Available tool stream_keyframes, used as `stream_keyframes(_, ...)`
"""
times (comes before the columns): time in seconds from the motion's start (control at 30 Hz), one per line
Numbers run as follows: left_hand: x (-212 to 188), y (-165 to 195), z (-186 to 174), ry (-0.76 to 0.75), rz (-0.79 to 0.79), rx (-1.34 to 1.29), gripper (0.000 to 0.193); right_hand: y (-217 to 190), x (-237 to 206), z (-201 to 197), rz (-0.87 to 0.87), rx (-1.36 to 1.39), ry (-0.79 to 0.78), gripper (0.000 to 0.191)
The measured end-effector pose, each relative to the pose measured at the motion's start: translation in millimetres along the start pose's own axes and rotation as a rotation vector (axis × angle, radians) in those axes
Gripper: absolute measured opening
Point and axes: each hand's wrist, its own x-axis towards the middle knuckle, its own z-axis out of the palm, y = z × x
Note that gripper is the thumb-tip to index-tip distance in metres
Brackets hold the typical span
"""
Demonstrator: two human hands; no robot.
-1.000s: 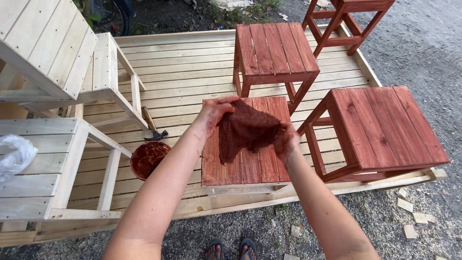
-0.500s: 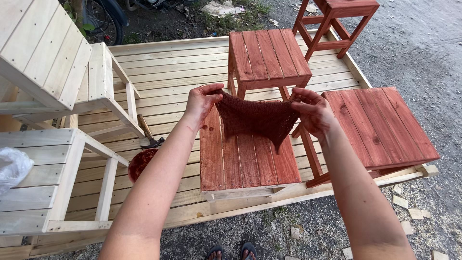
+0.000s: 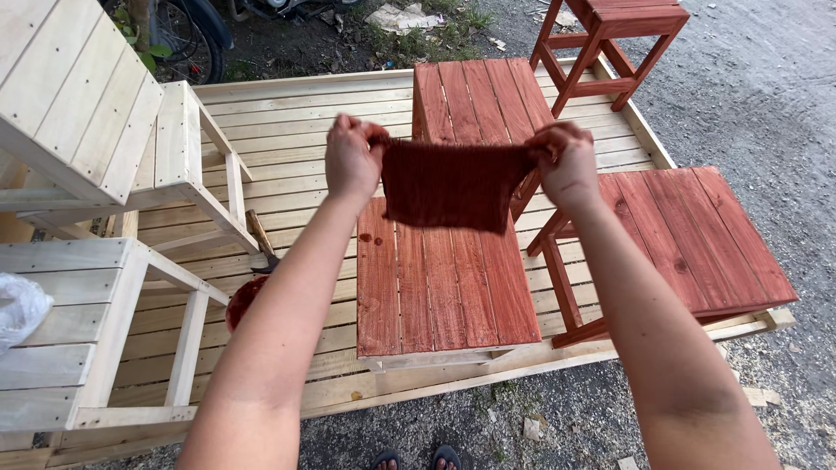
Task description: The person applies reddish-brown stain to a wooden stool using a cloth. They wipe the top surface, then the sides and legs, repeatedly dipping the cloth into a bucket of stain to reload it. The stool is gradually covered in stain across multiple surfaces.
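At the near edge of the view, both bare forearms rise from below and the toes of sandals show on the gravel. The left hand (image 3: 353, 159) and the right hand (image 3: 564, 162) are each closed in a pinch on an upper corner of a stained rag (image 3: 448, 184), which hangs spread flat and taut between them, its lower edge loose in the air. The rag thus lies wholly between the two grips, held clear above the near stained stool (image 3: 444, 287) and not touching its slatted top. Judgement: to handle the cloth well at this point, both pinches should stay firm at the corners and level with each other, so the cloth remains open and even rather than bunching; the fingers already carry red-brown colour, so contact with bare timber is to be avoided. To the left, partly hidden behind the left forearm, a bowl of red stain (image 3: 244, 298) sits on the unfinished slatted platform (image 3: 287, 113), with a brush (image 3: 259, 238) lying just beyond it. Pale unfinished chairs (image 3: 96, 174) stand at the left. To the right stands a second stained stool (image 3: 697, 239); further off are a third (image 3: 479, 96) and a fourth (image 3: 610, 35) on the gravel.
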Motion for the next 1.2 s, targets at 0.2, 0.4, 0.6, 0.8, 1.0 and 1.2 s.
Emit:
stream_keyframes(0.2, -6, -19, -19, -0.221, 0.080, -0.213, 0.009, 2, -22, -15, 0.159, 0.390, -0.192, 0.019)
stream_keyframes(0.4, -85, -54, -10, -0.948, -0.223, -0.241, 0.013, 29, -116, 5, 0.202, 0.188, -0.641, 0.024)
stream_keyframes(0.6, -134, -72, 22, -1.300, -0.285, -0.015, 0.020, 46, -161, 39, 0.350, 0.146, -0.975, 0.019)
stream_keyframes(0.8, -95, -79, 50, -0.983, -0.492, -0.186, 0.027, 56, -109, 56, 0.386, 0.069, -0.686, 0.031)
stream_keyframes(1.0, -100, -41, 80, -0.849, -0.313, 0.328, 0.058, 25, -76, 105, 0.249, -0.312, -0.762, 0.070)
stream_keyframes(1.2, -156, -24, 121, -0.928, 0.120, 0.515, 0.066, -6, -106, 151, -0.014, -0.385, -0.993, 0.074)
